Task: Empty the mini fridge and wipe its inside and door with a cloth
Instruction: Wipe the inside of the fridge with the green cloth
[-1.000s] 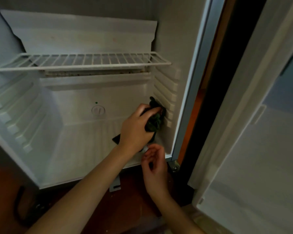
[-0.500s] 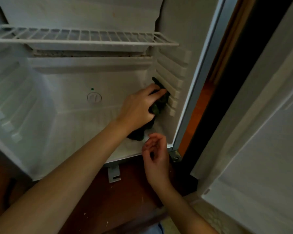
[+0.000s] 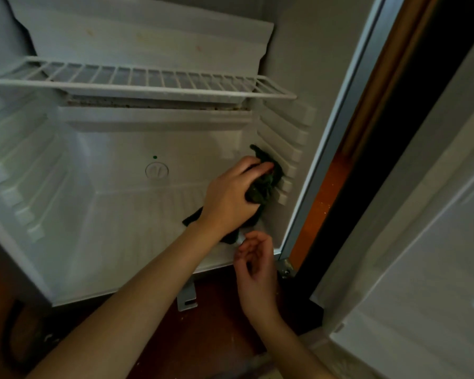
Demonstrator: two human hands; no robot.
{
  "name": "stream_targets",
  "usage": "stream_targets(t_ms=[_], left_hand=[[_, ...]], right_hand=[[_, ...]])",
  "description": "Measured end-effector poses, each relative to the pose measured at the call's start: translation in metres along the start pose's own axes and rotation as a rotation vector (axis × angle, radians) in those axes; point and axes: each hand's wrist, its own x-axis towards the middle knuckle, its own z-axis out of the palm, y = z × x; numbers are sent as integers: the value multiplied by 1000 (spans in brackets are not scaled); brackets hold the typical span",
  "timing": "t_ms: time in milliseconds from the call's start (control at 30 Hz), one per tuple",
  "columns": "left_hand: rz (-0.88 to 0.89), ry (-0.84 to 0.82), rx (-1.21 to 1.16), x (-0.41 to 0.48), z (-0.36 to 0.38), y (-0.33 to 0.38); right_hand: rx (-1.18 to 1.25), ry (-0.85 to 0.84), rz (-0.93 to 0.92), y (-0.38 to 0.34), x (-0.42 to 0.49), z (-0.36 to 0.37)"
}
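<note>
The fridge (image 3: pixel 66 214) stands open, filling the left and centre of the frame, with a wire shelf (image 3: pixel 137 86) across its upper left. A round dial (image 3: pixel 156 170) sits mid-frame on the back wall. Right of it, the left hand (image 3: pixel 230 198) grips a dark green cloth (image 3: pixel 263 187), pressing it against the ribbed right wall low inside; a loose end trails on the floor. Below, the right hand (image 3: pixel 255 269) hovers at the front lip, fingers loosely curled, holding nothing. The door (image 3: pixel 422 269) fills the right edge.
</note>
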Motion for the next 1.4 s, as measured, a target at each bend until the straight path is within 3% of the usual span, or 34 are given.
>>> stream_targets(t_ms=[433,633,767,833,967,1000,1067,1167,1300,1400], left_hand=[[296,-145,175,3,-5,-4],[199,-120,111,8,-4,-3],[447,-305,20,-6,-7,17],[277,-205,-113,-13,-6,20],[-454,382,-579,5,-22,18],[-635,492,-744,17,-30,17],[-814,590,-1010,48,-36,15],[-772,602,-1018,91,-23,27],[-591,541,-670,104,2,31],[-557,483,-503,74,20,21]], right_hand=[[6,5,4,2,1,2],[-17,-1,0,0,0,2],[-42,28,32,-3,-2,1],[-38,32,27,-3,-3,0],[-46,42,9,-3,-2,1],[-41,43,16,-2,-2,1],[-19,41,38,-4,-2,2],[16,32,43,-6,-1,2],[59,40,34,-4,2,3],[59,38,50,-1,2,4]])
